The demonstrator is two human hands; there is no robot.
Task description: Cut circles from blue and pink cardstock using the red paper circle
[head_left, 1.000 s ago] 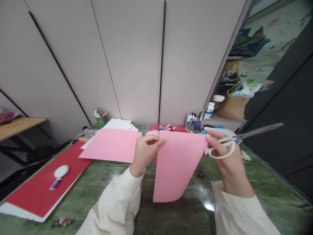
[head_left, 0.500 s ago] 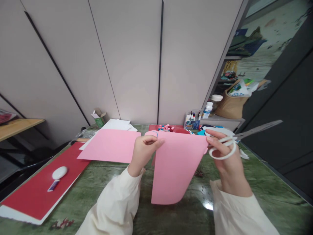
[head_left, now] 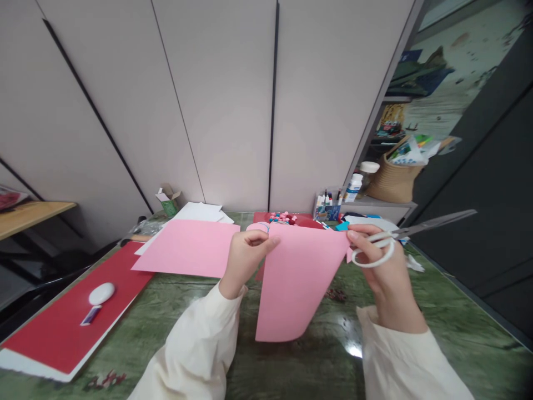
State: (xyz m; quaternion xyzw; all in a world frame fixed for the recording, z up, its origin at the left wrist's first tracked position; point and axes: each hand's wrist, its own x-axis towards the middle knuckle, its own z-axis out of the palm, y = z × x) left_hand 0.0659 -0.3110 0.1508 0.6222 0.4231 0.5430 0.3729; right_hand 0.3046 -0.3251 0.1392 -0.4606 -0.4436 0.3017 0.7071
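Observation:
A pink sheet (head_left: 300, 283) hangs between my two hands above the green table. My left hand (head_left: 249, 255) pinches its upper left corner between thumb and fingers. At the upper right corner, my right hand (head_left: 385, 266) grips the sheet with its fingertips. White-handled scissors (head_left: 381, 250) are also in my right hand, their blades pointing up and to the right, away from the sheet. Another pink sheet (head_left: 187, 247) lies on the table to the left of my left hand, partly over white paper (head_left: 200, 211).
A red board (head_left: 54, 333) with a white oval object (head_left: 101, 293) lies at the left. Along the back stand a small green box (head_left: 169, 205), pink and red beads (head_left: 283, 218) and a pen holder (head_left: 327, 208). A woven basket (head_left: 393, 178) is on the right shelf.
My right hand has shifted slightly left with the scissors and the sheet's right corner. The sheet's lower edge has moved a little up and left. My left hand has hardly moved.

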